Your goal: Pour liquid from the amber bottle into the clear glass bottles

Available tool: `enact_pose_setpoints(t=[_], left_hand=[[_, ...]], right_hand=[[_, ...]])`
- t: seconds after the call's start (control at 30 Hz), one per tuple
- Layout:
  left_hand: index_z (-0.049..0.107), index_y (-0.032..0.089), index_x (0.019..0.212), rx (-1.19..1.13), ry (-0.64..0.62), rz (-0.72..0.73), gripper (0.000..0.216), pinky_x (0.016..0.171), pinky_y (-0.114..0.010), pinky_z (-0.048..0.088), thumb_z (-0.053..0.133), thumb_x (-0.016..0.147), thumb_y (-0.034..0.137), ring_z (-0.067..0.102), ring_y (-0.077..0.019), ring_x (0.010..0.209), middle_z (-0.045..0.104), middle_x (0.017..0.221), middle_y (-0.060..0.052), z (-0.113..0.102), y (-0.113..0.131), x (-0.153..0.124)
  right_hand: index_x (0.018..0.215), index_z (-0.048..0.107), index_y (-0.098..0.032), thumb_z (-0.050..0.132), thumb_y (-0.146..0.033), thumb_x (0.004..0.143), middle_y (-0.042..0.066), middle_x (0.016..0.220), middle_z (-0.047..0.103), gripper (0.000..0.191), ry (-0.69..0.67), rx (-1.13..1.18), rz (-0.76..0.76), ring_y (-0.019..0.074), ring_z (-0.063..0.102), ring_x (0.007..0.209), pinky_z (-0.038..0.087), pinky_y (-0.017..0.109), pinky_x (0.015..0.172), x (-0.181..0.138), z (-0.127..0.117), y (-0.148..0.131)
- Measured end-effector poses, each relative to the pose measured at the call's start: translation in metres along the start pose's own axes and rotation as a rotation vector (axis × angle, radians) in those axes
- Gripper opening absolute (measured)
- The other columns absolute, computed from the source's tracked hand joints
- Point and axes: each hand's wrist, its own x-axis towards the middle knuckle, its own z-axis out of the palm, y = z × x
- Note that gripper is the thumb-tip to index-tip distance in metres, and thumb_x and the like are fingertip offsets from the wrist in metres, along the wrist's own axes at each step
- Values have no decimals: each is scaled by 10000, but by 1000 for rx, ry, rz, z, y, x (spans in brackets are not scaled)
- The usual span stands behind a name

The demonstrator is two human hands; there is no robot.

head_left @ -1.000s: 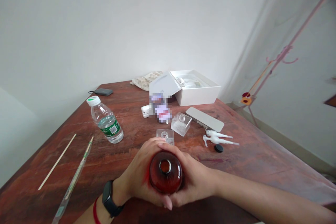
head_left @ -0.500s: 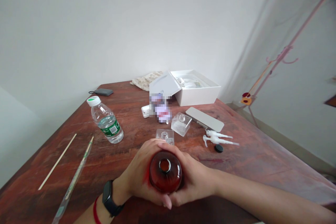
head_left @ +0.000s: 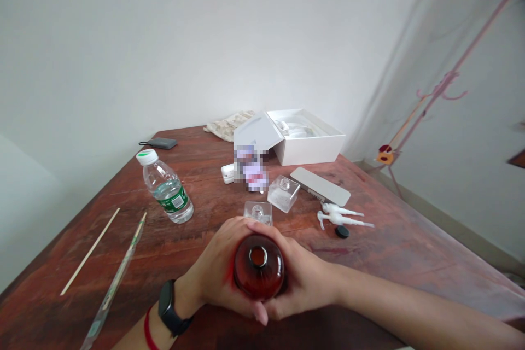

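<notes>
A round, dark red-brown bottle [head_left: 259, 281] with an uncapped mouth stands upright near the front of the table, its opening facing me. Wrapped around its left side is my left hand [head_left: 221, 268], with a black band on the wrist. From the other side my right hand [head_left: 301, 279] closes round the same bottle, and the fingers of both hands meet at its far and near sides. Just beyond my fingertips sits a clear square bottle [head_left: 258, 210], partly hidden by them. A second clear square bottle [head_left: 284, 193] is behind it. Both lack tops.
Two white pump heads [head_left: 344, 216] and a black cap [head_left: 342, 232] lie to the right, near a grey flat case [head_left: 320, 186]. A water bottle [head_left: 168, 188] and chopsticks [head_left: 90, 251] are on the left. An open white box [head_left: 311, 149] stands at the back.
</notes>
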Motion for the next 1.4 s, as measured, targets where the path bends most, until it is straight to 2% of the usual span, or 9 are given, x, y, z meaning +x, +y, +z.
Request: enact_pose_setpoints(t=[0.27,0.4,0.63,0.87,0.97,1.13,1.23,1.33,1.4], left_hand=[[599,216,1384,-20,2,5,1088,1121,-574,511,829,587,920,668,-410,1203,694,1290,-163,-2,0,4],[589,220,1390,-13,10,18,1060,1103,-556,522,810,624,919,669,-387,1191,693,1287,-151,-2,1,4],[617,207,1331,-19,-7,-22,1035,1054,-541,540,831,603,911,676,-370,1114,704,1235,-149,-2,2,5],[618,212,1331,11,-44,-17,1057,1064,-530,519,803,590,943,669,-375,1111,709,1226,-149,-6,3,7],[605,217,1372,-10,-60,18,1086,1065,-531,511,708,625,999,667,-382,1115,702,1250,-158,-10,4,9],[599,255,1443,-48,-38,46,933,1030,-489,505,392,885,974,658,-343,1102,701,1271,-134,-15,7,11],[703,241,1341,12,59,16,824,930,-450,529,277,1008,863,648,-313,1042,699,1202,-139,-16,5,6],[818,216,1038,98,222,-16,762,866,-418,541,256,1094,728,638,-281,986,692,1085,-128,-17,3,1],[806,202,849,175,287,-54,685,859,-399,543,321,1143,588,638,-260,966,696,1033,-116,-18,5,1]], right_hand=[[1661,206,-287,1005,-347,674,174,1507,636,1271,16,-5,-36,345,698,1331,565,457,1113,0,1,2],[1659,214,-279,999,-349,678,180,1512,630,1259,23,-14,-34,351,695,1337,557,462,1123,-1,1,2],[1657,208,-263,999,-347,670,190,1494,644,1267,-5,13,35,358,697,1335,559,465,1120,-1,1,0],[1665,215,-269,997,-372,685,189,1500,639,1258,0,4,18,349,702,1327,562,463,1115,-1,1,-1],[1665,209,-280,1014,-423,662,186,1497,637,1294,23,-17,-23,359,698,1327,553,474,1123,-1,2,-1],[1642,193,-315,1042,-495,615,155,1429,663,1344,106,-12,-97,348,721,1285,578,438,1092,-5,6,1],[1605,218,-307,1049,-549,565,160,1414,653,1354,138,-21,-60,366,716,1276,578,453,1089,-11,8,6],[1585,236,-309,1053,-559,544,155,1377,668,1347,134,-61,-27,373,734,1227,594,452,1060,-18,8,9],[1579,249,-304,1058,-565,522,151,1340,681,1356,130,-101,-29,377,751,1183,610,452,1033,-20,6,9]])
